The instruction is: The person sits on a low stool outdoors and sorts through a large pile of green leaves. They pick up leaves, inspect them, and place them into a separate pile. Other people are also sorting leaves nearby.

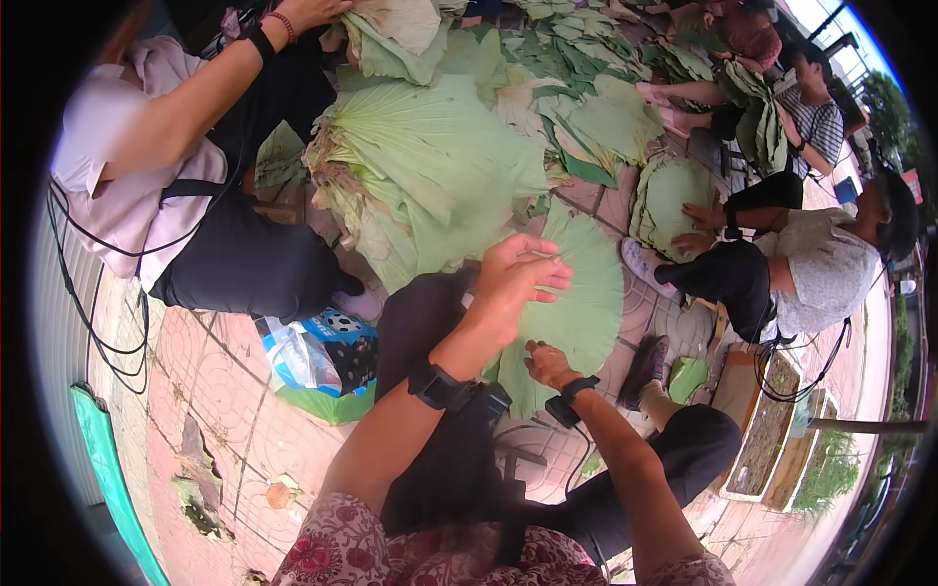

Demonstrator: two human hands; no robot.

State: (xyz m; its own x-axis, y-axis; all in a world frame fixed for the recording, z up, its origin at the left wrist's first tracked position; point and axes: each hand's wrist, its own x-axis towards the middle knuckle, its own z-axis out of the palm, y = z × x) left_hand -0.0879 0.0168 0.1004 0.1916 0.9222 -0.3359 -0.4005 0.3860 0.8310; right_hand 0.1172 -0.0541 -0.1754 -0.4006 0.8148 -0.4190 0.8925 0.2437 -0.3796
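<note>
Looking at a big pale green lotus leaf (589, 269) here, fanned out above the pinkish paving (244, 439), just on the near side of a large lotus leaf heap (420, 146). Left hand (523, 278) over the leaf, half open, fingers loosely bent and a little spread, no obvious grip on anything; can't tell from this angle about actual contact. Right hand (550, 363) lower down, by the near part of the leaf, fingers curled in and apparently touching; can't say for sure whether pinching or just pressing. Would bet on next to no weight, so no real effort in lifting. Probably more of a floppy, papery sheet than anything stiff, maybe firmer along the ribs. Likely not too slippery, perhaps a touch waxy. Pretty fragile at the rim, though: easy to tear or crack, judging by the browned, ragged bits at the left of the heap. Best to take hold near the meeting point of the ribs, or slide a flat palm underneath for support. Don't grab one thin corner and yank. Go easy on any crease too, for fear of splitting.
</note>
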